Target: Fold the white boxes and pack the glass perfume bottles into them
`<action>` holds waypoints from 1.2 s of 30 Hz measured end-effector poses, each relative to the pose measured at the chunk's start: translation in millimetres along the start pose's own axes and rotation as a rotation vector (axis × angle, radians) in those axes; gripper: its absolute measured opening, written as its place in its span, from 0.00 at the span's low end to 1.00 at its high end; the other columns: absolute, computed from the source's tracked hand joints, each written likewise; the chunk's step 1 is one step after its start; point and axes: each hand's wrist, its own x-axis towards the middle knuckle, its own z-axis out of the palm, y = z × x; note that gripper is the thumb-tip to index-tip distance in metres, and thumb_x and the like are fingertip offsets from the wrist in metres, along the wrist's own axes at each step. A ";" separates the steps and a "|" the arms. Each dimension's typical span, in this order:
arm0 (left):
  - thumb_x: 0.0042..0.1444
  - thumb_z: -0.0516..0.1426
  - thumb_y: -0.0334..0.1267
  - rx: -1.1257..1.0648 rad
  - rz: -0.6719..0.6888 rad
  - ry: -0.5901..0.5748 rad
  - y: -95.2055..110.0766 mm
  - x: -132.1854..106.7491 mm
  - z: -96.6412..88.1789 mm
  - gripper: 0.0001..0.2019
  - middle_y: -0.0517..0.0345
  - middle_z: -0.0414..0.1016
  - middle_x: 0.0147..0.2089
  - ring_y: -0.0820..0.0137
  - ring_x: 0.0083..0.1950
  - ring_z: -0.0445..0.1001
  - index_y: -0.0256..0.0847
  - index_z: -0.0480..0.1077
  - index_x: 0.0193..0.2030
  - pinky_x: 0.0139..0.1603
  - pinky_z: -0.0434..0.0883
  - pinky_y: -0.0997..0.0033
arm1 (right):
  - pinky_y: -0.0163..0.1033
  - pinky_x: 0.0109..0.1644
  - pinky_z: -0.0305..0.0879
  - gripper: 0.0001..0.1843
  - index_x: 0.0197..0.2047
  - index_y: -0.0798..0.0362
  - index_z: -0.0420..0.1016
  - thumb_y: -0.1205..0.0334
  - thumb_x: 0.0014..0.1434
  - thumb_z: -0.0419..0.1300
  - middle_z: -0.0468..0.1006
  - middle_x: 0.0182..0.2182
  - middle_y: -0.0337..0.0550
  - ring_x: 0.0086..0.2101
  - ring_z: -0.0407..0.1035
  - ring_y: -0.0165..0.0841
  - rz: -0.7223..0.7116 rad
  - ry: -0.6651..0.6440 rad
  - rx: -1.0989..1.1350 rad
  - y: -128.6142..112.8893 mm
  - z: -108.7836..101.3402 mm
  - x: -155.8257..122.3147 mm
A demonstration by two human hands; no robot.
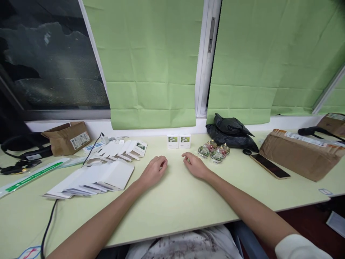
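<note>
My left hand (155, 172) rests on the table in a loose fist, with nothing seen in it. To its left lie overlapping flat white cartons (94, 180), with a second fanned group of white cartons (121, 149) behind them. My right hand (196, 166) lies on the table with its index finger stretched out and holds nothing. It is nearest to a cluster of small clear round containers (214, 151) with red and green contents. Beyond the hands, two small white boxes with a plant picture, the left box (173, 141) and the right box (185, 141), stand upright side by side.
At the back left is an open cardboard box (68, 138). A black cable (50, 223) crosses the left side. On the right are black plastic bags (231, 133), a phone (269, 166) and a taped brown carton (302, 154). Green blinds (153, 64) hang behind the table (172, 208).
</note>
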 end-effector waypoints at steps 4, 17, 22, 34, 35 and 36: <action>0.66 0.50 0.37 0.003 -0.005 -0.003 -0.5 -0.2 0.5 0.09 0.58 0.72 0.33 0.63 0.37 0.70 0.44 0.65 0.34 0.39 0.65 0.63 | 0.43 0.52 0.65 0.17 0.59 0.49 0.71 0.62 0.70 0.52 0.78 0.47 0.44 0.42 0.72 0.35 0.014 -0.011 0.006 -1.6 -1.1 -0.8; 0.59 0.53 0.33 -0.002 -0.021 0.012 -5.5 1.5 2.4 0.04 0.58 0.73 0.33 0.65 0.36 0.71 0.44 0.65 0.33 0.39 0.66 0.65 | 0.42 0.53 0.65 0.18 0.60 0.48 0.71 0.63 0.70 0.52 0.78 0.47 0.44 0.45 0.72 0.36 -0.006 -0.020 0.018 -3.1 -1.2 -1.2; 0.64 0.51 0.35 -0.029 -0.048 -0.013 -0.5 0.3 -0.5 0.07 0.58 0.73 0.35 0.65 0.37 0.70 0.44 0.66 0.34 0.41 0.66 0.64 | 0.42 0.52 0.65 0.17 0.60 0.49 0.70 0.63 0.70 0.51 0.77 0.47 0.44 0.44 0.72 0.36 -0.007 -0.025 0.020 -4.2 -1.0 -1.4; 0.69 0.49 0.40 -0.074 -0.087 -0.014 -1.2 -0.9 -2.0 0.08 0.57 0.73 0.38 0.65 0.39 0.70 0.44 0.65 0.38 0.41 0.66 0.65 | 0.42 0.52 0.64 0.17 0.60 0.51 0.70 0.64 0.72 0.49 0.78 0.51 0.48 0.47 0.73 0.39 0.043 0.062 -0.153 -9.0 -12.9 -1.5; 0.70 0.48 0.41 -0.079 -0.093 -0.018 -1.5 -0.8 -1.9 0.09 0.57 0.73 0.38 0.65 0.40 0.70 0.44 0.65 0.39 0.41 0.66 0.64 | 0.42 0.51 0.64 0.16 0.60 0.51 0.69 0.64 0.72 0.49 0.78 0.52 0.49 0.47 0.73 0.39 0.053 0.074 -0.185 -9.9 -15.3 -1.2; 0.70 0.48 0.42 -0.083 -0.098 -0.021 -1.8 -0.7 -1.7 0.10 0.57 0.73 0.38 0.65 0.40 0.70 0.44 0.65 0.40 0.41 0.66 0.64 | 0.42 0.49 0.63 0.16 0.60 0.51 0.69 0.64 0.73 0.48 0.77 0.53 0.49 0.47 0.73 0.39 0.064 0.089 -0.223 -10.7 -18.1 -0.7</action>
